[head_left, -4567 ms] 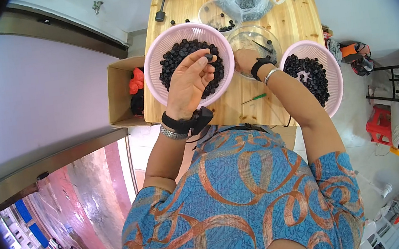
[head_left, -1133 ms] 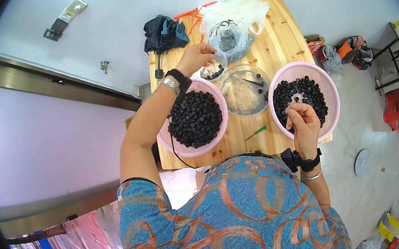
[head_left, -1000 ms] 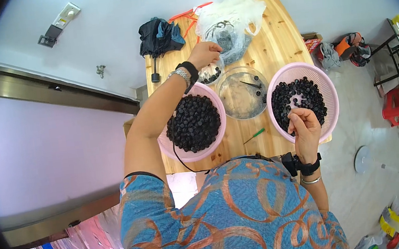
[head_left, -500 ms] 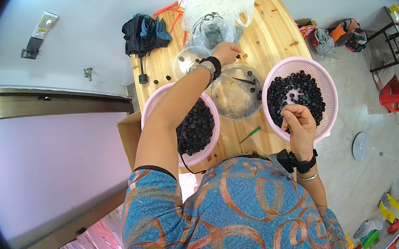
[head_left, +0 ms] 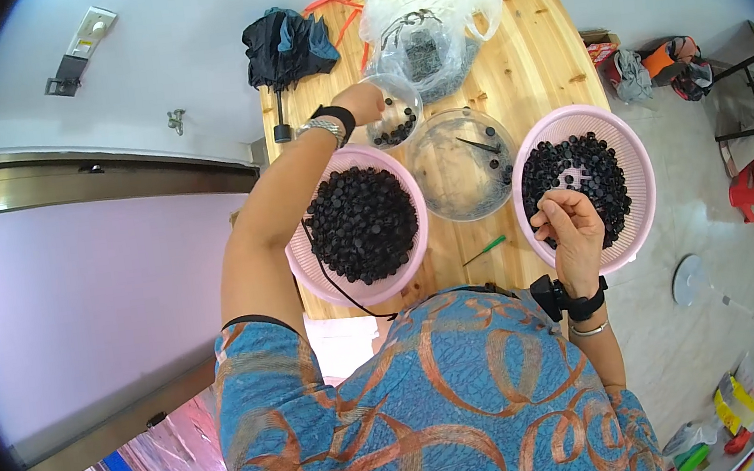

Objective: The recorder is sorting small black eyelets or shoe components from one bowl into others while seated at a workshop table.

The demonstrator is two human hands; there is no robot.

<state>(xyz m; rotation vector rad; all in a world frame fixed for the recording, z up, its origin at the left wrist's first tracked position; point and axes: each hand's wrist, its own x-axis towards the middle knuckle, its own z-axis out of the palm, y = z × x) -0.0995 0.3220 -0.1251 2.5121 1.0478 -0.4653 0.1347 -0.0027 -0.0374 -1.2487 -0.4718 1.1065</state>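
My left hand [head_left: 363, 103] is closed at the left rim of a small clear plastic bowl [head_left: 399, 93], its fingertips partly hidden. Small round black caps [head_left: 397, 129] are gathered along the bowl's near side. Over the near part of the right pink basket [head_left: 640, 184], my right hand [head_left: 573, 223] has thumb and fingers pinched together; whatever they hold cannot be made out. Black caps fill that basket around a small bare patch. The left pink basket [head_left: 300, 268], heaped with similar caps, lies under my left forearm. Between the baskets stands a larger clear round container [head_left: 455, 183].
A dark pointed tool [head_left: 477, 144] and a few caps lie in the larger container. Nearer me is a green-handled tool [head_left: 491, 245] on the wooden table [head_left: 543, 55]. A folded umbrella [head_left: 290, 50] and clear plastic bags [head_left: 433, 3] occupy the far side.
My left hand has moved left and nearer, from beyond the small bowl to its left rim. More caps inside that bowl now show. My right hand stays pinched over its basket.
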